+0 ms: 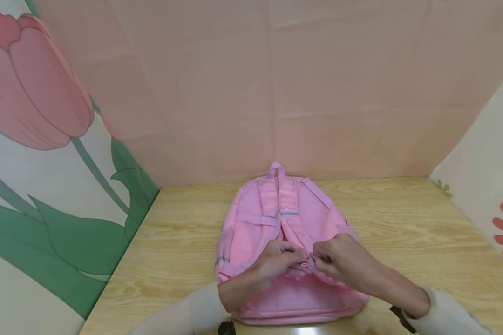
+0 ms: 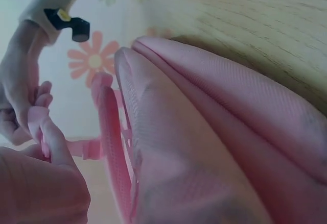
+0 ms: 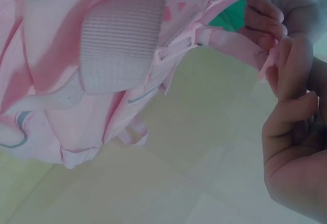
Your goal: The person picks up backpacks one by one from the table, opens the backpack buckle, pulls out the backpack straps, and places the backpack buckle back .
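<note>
A pink backpack [image 1: 293,298] sits on the wooden table with its padded shoulder straps [image 1: 288,195] facing up. Both hands meet over its lower half at a narrow pink chest strap [image 3: 232,43]. My left hand [image 1: 276,259] pinches a pink end piece of it between thumb and fingers. Close against it, my right hand [image 1: 341,256] has its fingers curled round the strap too. In the left wrist view, a strap piece [image 2: 84,149] runs from a shoulder strap [image 2: 111,137] to the fingers. The fingers largely hide where the pieces meet.
The wooden table [image 1: 172,251] extends on both sides of the backpack. A plain pinkish backdrop [image 1: 234,93] rises behind it. Flower-printed panels stand at the left [image 1: 37,88] and right [image 1: 482,153]. The backpack's top loop [image 1: 277,166] points toward the backdrop.
</note>
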{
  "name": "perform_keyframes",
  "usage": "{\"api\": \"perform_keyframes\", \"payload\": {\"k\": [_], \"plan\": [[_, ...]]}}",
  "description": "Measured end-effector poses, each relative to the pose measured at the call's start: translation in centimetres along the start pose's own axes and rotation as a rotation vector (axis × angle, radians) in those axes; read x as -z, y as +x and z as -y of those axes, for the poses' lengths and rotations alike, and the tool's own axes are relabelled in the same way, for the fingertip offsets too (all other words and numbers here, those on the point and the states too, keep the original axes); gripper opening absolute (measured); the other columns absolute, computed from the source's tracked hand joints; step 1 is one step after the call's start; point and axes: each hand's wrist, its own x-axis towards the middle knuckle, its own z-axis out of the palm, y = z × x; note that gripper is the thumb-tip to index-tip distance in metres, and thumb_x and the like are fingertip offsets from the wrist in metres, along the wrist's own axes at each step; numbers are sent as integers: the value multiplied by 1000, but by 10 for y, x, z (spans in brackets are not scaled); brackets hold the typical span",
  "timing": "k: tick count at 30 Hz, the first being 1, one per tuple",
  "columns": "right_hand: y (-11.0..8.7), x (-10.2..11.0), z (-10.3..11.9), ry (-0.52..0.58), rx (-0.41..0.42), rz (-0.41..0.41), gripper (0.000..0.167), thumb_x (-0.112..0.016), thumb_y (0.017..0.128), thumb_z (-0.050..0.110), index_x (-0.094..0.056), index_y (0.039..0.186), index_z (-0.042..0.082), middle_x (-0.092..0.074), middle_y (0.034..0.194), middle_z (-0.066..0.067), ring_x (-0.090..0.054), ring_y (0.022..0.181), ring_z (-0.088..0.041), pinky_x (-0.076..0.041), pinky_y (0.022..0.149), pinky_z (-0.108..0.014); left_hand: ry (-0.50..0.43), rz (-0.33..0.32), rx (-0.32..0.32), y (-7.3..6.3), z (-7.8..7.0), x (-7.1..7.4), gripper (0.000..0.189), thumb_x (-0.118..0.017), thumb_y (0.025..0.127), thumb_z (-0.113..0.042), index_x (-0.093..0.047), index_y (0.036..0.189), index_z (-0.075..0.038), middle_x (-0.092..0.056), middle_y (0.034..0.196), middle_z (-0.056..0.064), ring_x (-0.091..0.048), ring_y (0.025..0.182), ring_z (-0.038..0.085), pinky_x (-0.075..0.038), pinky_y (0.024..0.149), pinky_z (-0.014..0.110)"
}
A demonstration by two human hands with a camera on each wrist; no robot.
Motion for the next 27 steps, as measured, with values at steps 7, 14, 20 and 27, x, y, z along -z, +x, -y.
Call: {"api": "perform_keyframes", "payload": {"k": [7, 14, 20, 27], "plan": [[0, -3, 1, -113, 101, -91, 38, -70, 67, 1, -43, 60, 26, -27, 54, 23, -21, 51, 13, -19, 41, -4, -54, -3, 28, 0, 1, 1, 15, -67, 93, -7, -70, 101, 5, -74, 90, 22, -71, 66, 14, -63, 66, 28], [0, 3, 1, -53, -89, 108, 39, -73, 81, 10, -46, 59, 26, -28, 51, 23, -23, 47, 12, -24, 39, -8, 2, -18, -30, 0, 3, 2, 15, -68, 92, -6, -70, 100, 6, -74, 88, 20, -69, 62, 14, -64, 70, 38], [0, 11, 0, 123, -262, 295, 26, -69, 92, 17, -62, 67, 21, -49, 52, 21, -42, 45, 9, -41, 39, -15, 70, -12, -112, -2, 2, -2, 11, -69, 89, -1, -71, 94, 8, -74, 85, 19, -68, 63, 15, -64, 69, 38], [1, 12, -3, 209, -282, 349, 26, -71, 90, 15, -63, 66, 20, -56, 53, 17, -45, 47, 8, -42, 40, -16, 165, 7, -200, -5, 3, -3, 12, -72, 88, -4, -72, 90, 7, -74, 81, 17, -69, 64, 14, -64, 67, 39]]}}
